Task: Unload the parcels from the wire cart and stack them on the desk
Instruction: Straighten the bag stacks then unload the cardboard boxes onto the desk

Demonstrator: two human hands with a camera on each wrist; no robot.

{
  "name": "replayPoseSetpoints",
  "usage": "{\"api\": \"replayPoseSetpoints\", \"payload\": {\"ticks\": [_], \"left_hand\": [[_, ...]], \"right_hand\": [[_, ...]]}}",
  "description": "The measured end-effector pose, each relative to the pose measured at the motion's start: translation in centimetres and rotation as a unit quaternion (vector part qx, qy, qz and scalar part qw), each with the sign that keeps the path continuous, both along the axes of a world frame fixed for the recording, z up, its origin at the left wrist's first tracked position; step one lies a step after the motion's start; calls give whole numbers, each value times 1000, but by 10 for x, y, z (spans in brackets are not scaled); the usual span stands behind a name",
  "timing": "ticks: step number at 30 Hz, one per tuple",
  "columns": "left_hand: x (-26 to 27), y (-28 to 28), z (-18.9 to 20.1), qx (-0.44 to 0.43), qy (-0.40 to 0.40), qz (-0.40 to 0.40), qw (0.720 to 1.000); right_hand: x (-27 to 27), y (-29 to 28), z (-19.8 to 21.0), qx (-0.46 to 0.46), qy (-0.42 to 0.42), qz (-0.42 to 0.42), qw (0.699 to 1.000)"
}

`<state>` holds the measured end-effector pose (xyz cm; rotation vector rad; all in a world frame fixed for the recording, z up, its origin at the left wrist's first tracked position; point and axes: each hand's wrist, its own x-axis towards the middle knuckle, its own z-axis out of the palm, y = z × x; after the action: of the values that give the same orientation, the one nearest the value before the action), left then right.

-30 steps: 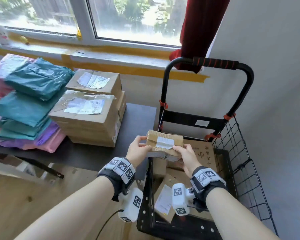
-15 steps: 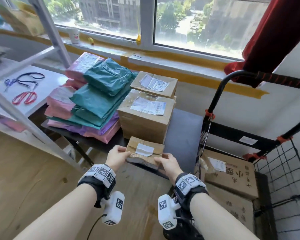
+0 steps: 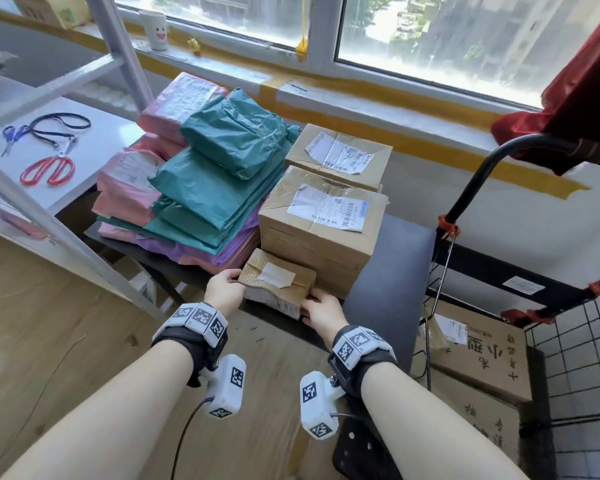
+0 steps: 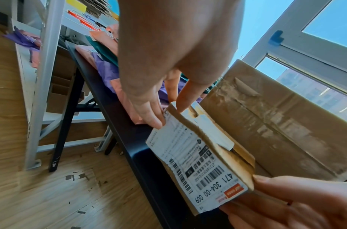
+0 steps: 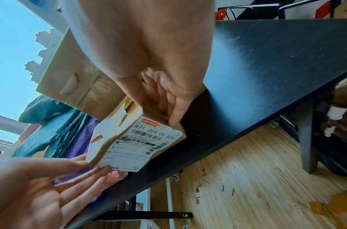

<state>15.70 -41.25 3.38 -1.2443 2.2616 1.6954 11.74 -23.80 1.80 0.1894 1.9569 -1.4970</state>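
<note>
A small brown parcel (image 3: 278,282) with a white label sits at the front edge of the dark desk (image 3: 388,271), just in front of a large cardboard box (image 3: 319,230). My left hand (image 3: 226,287) pinches its left end and my right hand (image 3: 317,303) grips its right end. The left wrist view shows the parcel (image 4: 203,162) overhanging the desk edge. In the right wrist view my right hand (image 5: 160,100) is on the parcel (image 5: 135,139). Whether the parcel rests on the desk is unclear. The wire cart (image 3: 586,358) at the right holds brown boxes (image 3: 482,351).
Green mailers (image 3: 222,174) and pink mailers (image 3: 129,188) are piled on the desk's left half, with another box (image 3: 340,155) at the back. A white shelf rack (image 3: 66,140) with red scissors (image 3: 47,169) stands at the left. The cart's black handle (image 3: 471,188) rises beside the desk's right end.
Both hands have carried the small parcel from above the cart leftward to the desk's front edge, up to the large box. My view has swung left with them.
</note>
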Motion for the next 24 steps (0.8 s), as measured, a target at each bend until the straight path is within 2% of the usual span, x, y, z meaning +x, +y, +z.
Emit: {"api": "replayPoseSetpoints", "payload": {"ticks": [6,12,16,24], "left_hand": [[5,1,-5,-3,-26,-2,1000],[26,17,-14,12,-69,-1,998],[35,59,-5,54,-79,-85,992],[5,171,2,41,-34,-192,980]], "right_hand": [[1,0,6,4,-7,5,1000],[8,27,10,20,-4,-13,1000],[18,65,11,33,6,-37,999],[26,179,16,52,14,-142,988]]}}
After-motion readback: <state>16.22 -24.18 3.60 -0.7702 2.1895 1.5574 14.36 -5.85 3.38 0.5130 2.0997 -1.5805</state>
